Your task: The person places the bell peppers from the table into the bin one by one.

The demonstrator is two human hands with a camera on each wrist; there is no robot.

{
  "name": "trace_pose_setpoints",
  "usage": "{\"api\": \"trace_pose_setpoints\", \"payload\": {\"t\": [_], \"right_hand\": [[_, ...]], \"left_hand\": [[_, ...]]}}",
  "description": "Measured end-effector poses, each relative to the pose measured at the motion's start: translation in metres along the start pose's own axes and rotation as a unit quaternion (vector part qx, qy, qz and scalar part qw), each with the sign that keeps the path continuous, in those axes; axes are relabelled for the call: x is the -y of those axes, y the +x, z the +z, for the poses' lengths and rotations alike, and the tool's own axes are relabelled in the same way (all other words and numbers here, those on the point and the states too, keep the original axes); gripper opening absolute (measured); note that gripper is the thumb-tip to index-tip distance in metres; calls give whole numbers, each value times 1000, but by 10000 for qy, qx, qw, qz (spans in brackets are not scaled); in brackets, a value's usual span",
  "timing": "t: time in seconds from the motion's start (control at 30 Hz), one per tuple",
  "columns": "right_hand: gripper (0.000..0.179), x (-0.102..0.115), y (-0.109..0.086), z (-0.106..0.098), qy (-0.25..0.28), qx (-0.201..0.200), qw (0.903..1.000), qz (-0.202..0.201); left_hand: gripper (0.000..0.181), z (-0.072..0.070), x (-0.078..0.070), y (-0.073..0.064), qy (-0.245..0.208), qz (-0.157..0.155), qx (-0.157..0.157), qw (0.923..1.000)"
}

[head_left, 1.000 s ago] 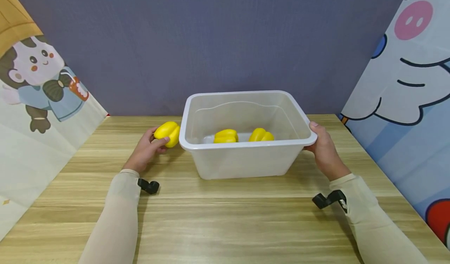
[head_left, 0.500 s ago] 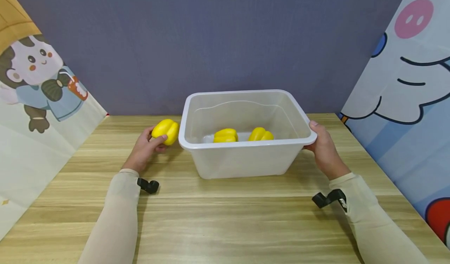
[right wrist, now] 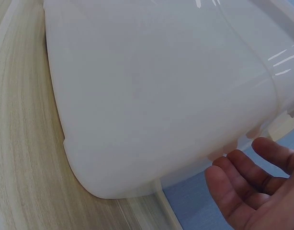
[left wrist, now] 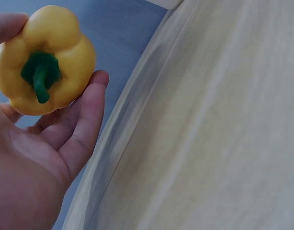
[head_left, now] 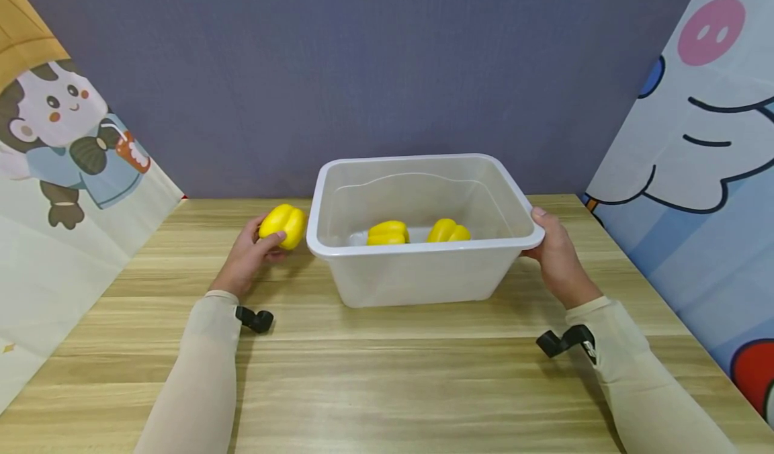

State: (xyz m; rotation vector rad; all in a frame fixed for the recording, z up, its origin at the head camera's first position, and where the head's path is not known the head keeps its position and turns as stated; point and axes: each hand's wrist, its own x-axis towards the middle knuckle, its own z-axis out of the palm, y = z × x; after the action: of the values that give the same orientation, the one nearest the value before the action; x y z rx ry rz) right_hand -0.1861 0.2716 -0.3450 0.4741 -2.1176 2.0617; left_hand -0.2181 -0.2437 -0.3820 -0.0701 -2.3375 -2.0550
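Observation:
My left hand holds a yellow bell pepper just left of a white plastic bin. In the left wrist view the pepper's green stem faces the camera, with fingers curled under and around its body. At the bin's right end, my right hand grips the rim, thumb on top and fingers below. The right wrist view shows those fingers against the translucent wall. Inside the bin lie two more yellow bell peppers, one at left and one at right; the front wall hides their lower parts.
The bin stands on a wood-grain table, close to a grey-blue back panel. Cartoon-printed sheets flank the table, one on the left and one on the right. A black camera mount sits on each wrist.
The pepper in my left hand has shifted slightly left and up, away from the bin's edge, and turned a little. My right hand and the bin stay nearly still.

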Motion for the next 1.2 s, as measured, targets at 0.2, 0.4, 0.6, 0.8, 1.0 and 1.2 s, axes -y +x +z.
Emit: {"api": "trace_pose_setpoints", "payload": {"t": [0.2, 0.4, 0.6, 0.8, 1.0, 1.2], "right_hand": [[45, 0, 0, 0, -71, 15, 10000, 6], [44, 1, -1, 0, -3, -30, 10000, 20], [46, 0, 1, -1, -46, 72, 10000, -1], [44, 1, 0, 0, -43, 38, 10000, 24], [43, 1, 0, 0, -51, 0, 10000, 25], [46, 0, 1, -1, -122, 86, 9999, -1]], "left_hand": [[69, 0, 1, 0, -12, 75, -10, 10000], [70, -1, 1, 1, -232, 129, -96, 9996], [69, -2, 0, 1, -442, 217, -196, 9986], [67, -2, 0, 1, -525, 284, -257, 9979], [66, -2, -2, -1, -556, 315, -321, 9974], [64, -3, -3, -1, -621, 292, -434, 9967]]}}
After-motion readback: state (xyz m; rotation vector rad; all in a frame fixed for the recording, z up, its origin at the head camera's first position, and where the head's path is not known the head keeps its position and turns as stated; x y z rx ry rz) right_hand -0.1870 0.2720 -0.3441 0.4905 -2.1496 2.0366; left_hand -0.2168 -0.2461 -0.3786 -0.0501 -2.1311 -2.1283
